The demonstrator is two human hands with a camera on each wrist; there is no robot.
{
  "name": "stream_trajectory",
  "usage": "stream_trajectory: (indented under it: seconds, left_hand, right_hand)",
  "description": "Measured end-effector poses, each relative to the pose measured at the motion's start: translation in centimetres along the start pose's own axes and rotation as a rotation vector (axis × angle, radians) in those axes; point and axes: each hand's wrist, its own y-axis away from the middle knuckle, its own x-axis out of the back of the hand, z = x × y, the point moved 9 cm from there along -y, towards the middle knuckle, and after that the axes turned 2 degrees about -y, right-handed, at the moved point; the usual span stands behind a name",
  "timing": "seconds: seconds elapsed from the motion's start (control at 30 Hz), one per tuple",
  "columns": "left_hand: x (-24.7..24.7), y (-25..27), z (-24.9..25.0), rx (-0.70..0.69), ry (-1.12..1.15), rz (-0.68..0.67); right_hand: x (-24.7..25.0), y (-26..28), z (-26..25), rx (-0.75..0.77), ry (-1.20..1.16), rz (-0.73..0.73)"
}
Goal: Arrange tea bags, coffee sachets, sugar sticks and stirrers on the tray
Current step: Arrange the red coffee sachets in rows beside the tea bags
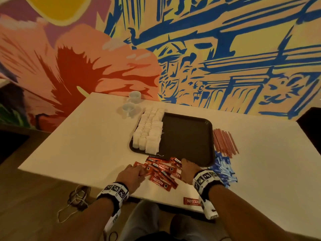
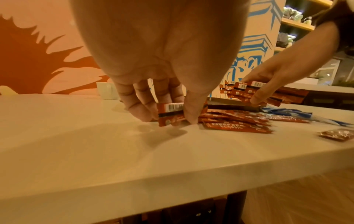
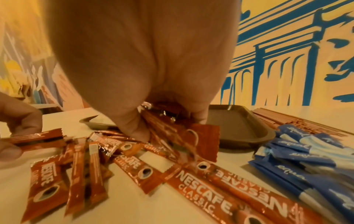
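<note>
Left hand (image 2: 153,97) pinches coffee sachets (image 1: 161,173) low on table (image 1: 86,145); right hand (image 1: 186,171) grips sachet bundle beside tray (image 1: 187,136) near edge.

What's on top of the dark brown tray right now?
Rows of white tea bags cover the left strip of the dark brown plastic tray; the rest shows bare. The tray surface beneath the bags is hidden.

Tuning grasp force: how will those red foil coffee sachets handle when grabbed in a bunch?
The red foil coffee sachets look thin and light, so probably little force is needed. Their glossy wrap likely lets them slide over each other; the bunch in the right hand already fans out. The left hand pinches one that stays straight, suggesting some stiffness.
</note>
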Motion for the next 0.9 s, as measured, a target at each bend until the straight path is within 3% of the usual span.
stream_trajectory:
  seconds: [0.3,0.5,0.63,0.8,0.9]
  left_hand:
    - [-0.4,1.2,0.3,0.003,0.132,-0.043]
    - [-1.8,2.6,3.6,-0.17,0.201,-0.038]
    - [-2.8,2.7,6.1,-0.244,0.269,-0.074]
    - [-3.4,2.3,7.6,-0.188,0.421,-0.146]
    - [-3.0,2.5,8.2,-0.128,0.565,-0.16]
  right_hand:
    - [1.1,2.5,0.5,0.099,-0.005,-0.024]
    - [1.0,4.3,2.1,0.111,-0.077,-0.036]
    - [-0.2,6.4,3.2,0.108,-0.042,-0.14]
    - [-3.3,7.1,4.3,0.105,0.117,-0.254]
    - [-4.5,6.5,4.4,0.101,0.198,-0.243]
